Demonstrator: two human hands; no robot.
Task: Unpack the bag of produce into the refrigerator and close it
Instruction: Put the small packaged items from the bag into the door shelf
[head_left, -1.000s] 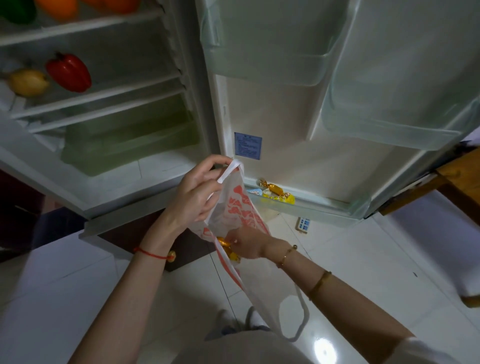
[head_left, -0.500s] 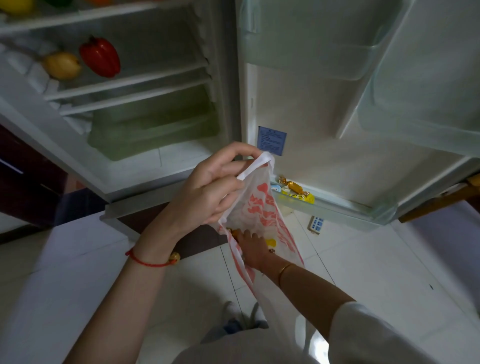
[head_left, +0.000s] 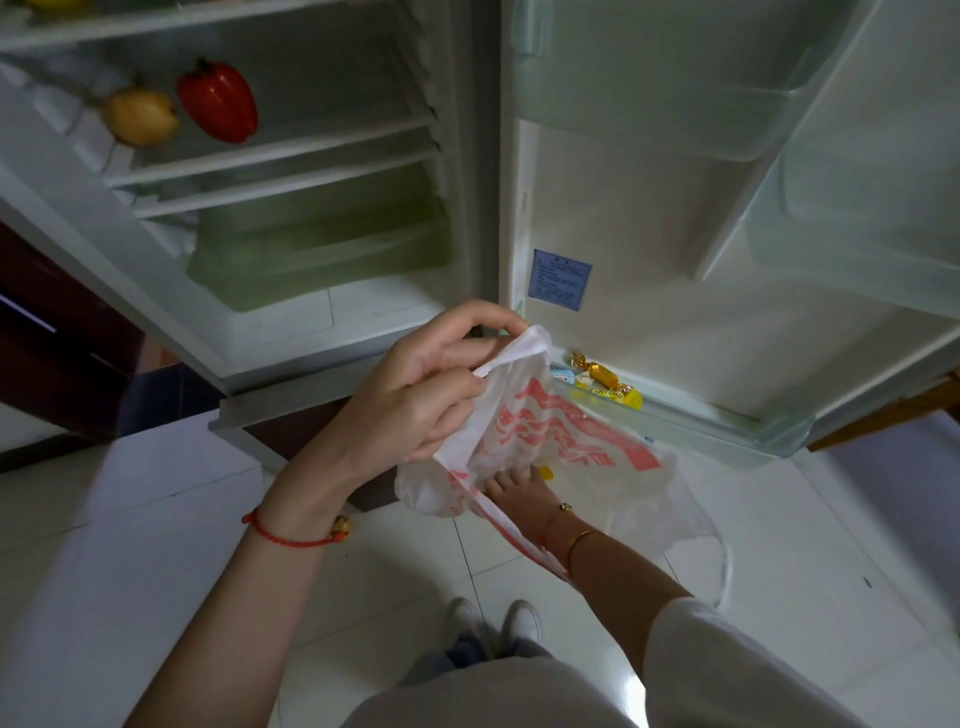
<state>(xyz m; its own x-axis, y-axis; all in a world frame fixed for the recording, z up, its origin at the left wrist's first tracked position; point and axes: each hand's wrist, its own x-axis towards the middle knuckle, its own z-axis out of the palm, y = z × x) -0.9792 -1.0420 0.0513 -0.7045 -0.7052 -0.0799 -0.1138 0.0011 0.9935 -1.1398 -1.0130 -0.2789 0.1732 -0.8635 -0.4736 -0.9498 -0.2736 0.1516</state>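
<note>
My left hand (head_left: 431, 395) grips the rim and handle of a white plastic bag (head_left: 587, 441) with red print, holding it up in front of the open refrigerator (head_left: 322, 322). My right hand (head_left: 519, 496) is pushed into the bag's mouth; its fingers are hidden by the plastic, and a small yellow-orange thing (head_left: 545, 472) shows beside them. A red bell pepper (head_left: 218, 101) and a yellow fruit (head_left: 139, 117) lie on a middle shelf. The refrigerator door (head_left: 675, 270) stands wide open to the right.
A green crisper drawer (head_left: 322, 244) sits below the shelves. Wrapped candies (head_left: 602, 382) lie in the door's bottom rack. Empty clear door bins (head_left: 649, 78) hang higher up. White tile floor (head_left: 130, 519) and my shoes (head_left: 493, 621) are below.
My right hand has gone deeper into the bag, which has spread wider to the right. My view has drawn nearer to the refrigerator.
</note>
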